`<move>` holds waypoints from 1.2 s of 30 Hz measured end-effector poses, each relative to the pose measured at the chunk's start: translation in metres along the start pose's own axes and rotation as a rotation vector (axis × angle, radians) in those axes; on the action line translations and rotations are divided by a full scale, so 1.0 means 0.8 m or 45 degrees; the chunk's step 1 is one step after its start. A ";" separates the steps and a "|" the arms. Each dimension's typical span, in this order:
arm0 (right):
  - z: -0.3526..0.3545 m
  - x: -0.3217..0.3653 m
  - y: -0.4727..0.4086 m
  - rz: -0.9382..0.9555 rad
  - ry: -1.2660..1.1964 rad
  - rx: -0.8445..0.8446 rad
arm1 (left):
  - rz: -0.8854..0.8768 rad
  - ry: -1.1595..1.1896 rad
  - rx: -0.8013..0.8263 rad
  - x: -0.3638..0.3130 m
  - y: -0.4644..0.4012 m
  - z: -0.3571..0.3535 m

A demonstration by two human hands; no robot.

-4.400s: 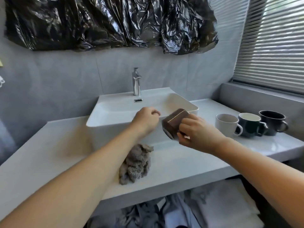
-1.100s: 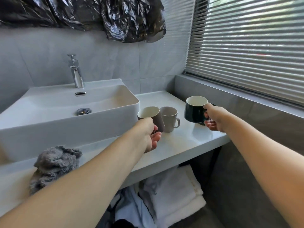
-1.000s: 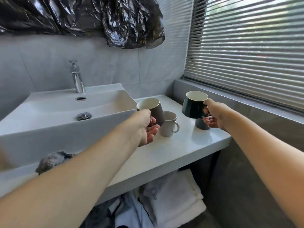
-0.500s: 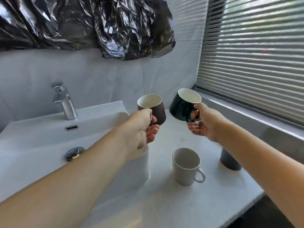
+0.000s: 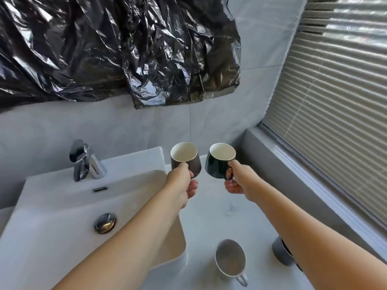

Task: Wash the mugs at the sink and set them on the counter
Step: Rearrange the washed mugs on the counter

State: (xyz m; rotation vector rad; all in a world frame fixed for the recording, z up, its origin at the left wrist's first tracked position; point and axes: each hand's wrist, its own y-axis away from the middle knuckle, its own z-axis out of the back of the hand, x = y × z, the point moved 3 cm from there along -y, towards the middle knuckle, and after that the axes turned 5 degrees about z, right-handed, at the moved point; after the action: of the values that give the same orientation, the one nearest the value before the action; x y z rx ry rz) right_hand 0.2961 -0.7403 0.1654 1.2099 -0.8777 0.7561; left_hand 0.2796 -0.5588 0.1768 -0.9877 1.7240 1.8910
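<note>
My left hand [image 5: 184, 185] grips a brown mug [image 5: 186, 159] with a white inside, held in the air over the counter just right of the white sink [image 5: 62, 208]. My right hand [image 5: 238, 181] holds a dark green mug [image 5: 218, 162] by its handle, close beside the brown one, rims nearly level. A white mug [image 5: 230, 261] stands upright on the counter [image 5: 209, 222] below my arms. A dark grey mug [image 5: 281, 254] stands to its right, partly hidden by my right forearm.
The chrome tap [image 5: 85, 160] stands at the back of the sink, with the drain plug [image 5: 104, 222] in the basin. Black plastic sheeting [image 5: 117, 49] hangs on the wall above. A window with blinds [image 5: 335, 111] and a grey ledge run along the right.
Both hands have carried their mugs higher and a little farther from me, staying side by side. The view has tilted down, so the white and grey mugs now sit lower in frame.
</note>
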 end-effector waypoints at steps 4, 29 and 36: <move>-0.013 -0.013 -0.069 -0.015 0.128 0.098 | 0.059 0.113 -0.143 0.014 -0.058 -0.030; -0.104 -0.090 -0.288 0.066 0.320 0.389 | 0.046 0.239 -0.509 0.037 -0.295 -0.051; -0.116 -0.097 -0.296 0.053 0.347 0.376 | -0.029 0.234 -0.515 0.034 -0.312 -0.045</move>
State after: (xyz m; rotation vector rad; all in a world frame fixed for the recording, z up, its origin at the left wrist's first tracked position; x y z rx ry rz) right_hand 0.4795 -0.6990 -0.0221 1.3099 -0.5803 1.0843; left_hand 0.4450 -0.5575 -0.0156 -1.3581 1.4390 2.2464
